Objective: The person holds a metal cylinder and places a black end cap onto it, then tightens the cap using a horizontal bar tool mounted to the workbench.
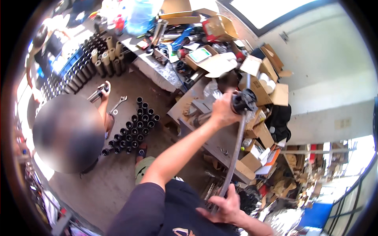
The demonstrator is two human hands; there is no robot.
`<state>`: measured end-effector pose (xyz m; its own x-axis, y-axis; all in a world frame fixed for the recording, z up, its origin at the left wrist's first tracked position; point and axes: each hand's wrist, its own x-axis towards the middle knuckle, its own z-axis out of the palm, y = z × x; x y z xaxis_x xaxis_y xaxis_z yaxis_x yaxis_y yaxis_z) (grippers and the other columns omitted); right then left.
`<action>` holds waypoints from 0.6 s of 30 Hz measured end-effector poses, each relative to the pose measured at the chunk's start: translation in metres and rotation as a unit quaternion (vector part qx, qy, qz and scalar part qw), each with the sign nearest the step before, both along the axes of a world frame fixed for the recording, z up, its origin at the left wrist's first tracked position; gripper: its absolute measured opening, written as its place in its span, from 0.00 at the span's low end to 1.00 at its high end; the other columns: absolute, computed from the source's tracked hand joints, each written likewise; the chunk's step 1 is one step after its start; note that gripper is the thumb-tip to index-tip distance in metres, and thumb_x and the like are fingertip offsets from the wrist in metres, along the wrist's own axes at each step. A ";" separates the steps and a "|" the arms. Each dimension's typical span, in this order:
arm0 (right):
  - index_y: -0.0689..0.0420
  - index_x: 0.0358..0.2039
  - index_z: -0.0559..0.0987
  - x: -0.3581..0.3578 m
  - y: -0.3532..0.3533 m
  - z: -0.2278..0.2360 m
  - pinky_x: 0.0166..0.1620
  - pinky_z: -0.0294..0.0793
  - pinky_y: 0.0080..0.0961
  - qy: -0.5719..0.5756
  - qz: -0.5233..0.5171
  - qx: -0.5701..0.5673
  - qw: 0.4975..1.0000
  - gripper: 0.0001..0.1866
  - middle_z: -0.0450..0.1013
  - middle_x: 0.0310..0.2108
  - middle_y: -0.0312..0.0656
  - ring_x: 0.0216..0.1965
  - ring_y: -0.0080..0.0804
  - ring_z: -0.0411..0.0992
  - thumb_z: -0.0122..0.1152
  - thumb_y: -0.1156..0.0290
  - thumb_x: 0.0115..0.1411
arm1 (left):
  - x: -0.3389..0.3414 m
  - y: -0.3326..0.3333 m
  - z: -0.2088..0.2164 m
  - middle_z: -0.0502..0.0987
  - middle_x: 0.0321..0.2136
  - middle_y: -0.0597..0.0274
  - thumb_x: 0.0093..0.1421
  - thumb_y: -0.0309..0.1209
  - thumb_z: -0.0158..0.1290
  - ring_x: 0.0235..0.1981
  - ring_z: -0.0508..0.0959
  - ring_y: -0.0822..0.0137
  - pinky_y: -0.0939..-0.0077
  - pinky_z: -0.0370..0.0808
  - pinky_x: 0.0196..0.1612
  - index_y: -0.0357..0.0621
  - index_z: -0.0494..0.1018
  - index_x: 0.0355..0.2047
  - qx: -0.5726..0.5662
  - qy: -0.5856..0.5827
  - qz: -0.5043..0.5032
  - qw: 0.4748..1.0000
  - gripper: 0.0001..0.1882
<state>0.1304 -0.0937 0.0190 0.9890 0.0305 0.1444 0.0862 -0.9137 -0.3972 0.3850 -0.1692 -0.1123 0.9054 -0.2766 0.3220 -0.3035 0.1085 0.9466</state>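
Note:
My left hand (225, 110) is closed around the side of a black round part (244, 101) with a notched, hollow-looking end, above the metal workbench. A long grey metal bar (234, 161) runs from this part down toward my body. At its lower end my right hand (227, 205) wraps the bar, thumb pointing up along it. How the bar joins the black part is not clear. Just left of the black part is a grey metal fixture (201, 108), partly covered by my left hand and forearm.
Cardboard boxes (269, 86) and clutter crowd the bench's back. Several black tubes (136, 126) stand on the floor at left, near a wrench (118, 104). Another person (103, 106) crouches there, holding a metal cylinder (96, 94). More tubes (75, 78) stand farther off.

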 end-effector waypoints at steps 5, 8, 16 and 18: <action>0.47 0.23 0.76 0.157 0.054 0.011 0.17 0.58 0.24 -0.145 0.401 -0.191 0.884 0.12 0.64 0.18 0.32 0.15 0.27 0.62 0.73 0.60 0.44 | 0.000 0.013 0.000 0.78 0.36 0.52 0.40 0.40 0.71 0.41 0.79 0.45 0.52 0.75 0.43 0.46 0.69 0.41 -0.013 0.060 -0.021 0.998 0.30; 0.50 0.30 0.75 0.281 0.079 -0.011 0.25 0.71 0.31 -0.110 0.442 -0.181 0.872 0.10 0.70 0.26 0.36 0.26 0.34 0.71 0.64 0.66 0.46 | -0.016 0.004 0.001 0.72 0.47 0.45 0.40 0.37 0.69 0.54 0.71 0.44 0.52 0.70 0.54 0.41 0.65 0.48 -0.013 0.057 0.020 0.998 0.36; 0.50 0.37 0.81 0.416 0.104 -0.077 0.33 0.77 0.36 0.039 0.363 -0.242 0.899 0.12 0.79 0.25 0.41 0.29 0.42 0.79 0.67 0.59 0.56 | -0.050 -0.088 0.055 0.76 0.46 0.55 0.61 0.36 0.57 0.47 0.74 0.66 0.69 0.71 0.51 0.34 0.72 0.48 -0.519 0.413 -0.286 0.692 0.20; 0.47 0.39 0.81 0.421 0.096 -0.097 0.33 0.78 0.36 0.060 0.376 -0.284 0.880 0.12 0.80 0.26 0.40 0.29 0.39 0.80 0.66 0.60 0.56 | -0.058 -0.108 0.063 0.77 0.33 0.63 0.65 0.38 0.51 0.36 0.73 0.72 0.73 0.69 0.42 0.38 0.76 0.37 -0.534 0.436 -0.303 0.658 0.14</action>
<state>0.5516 0.0025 -0.0776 0.6660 0.7159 -0.2096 0.7393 -0.6708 0.0581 0.3269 -0.2776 -0.0495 0.7026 -0.7093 0.0566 0.7097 0.7043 0.0178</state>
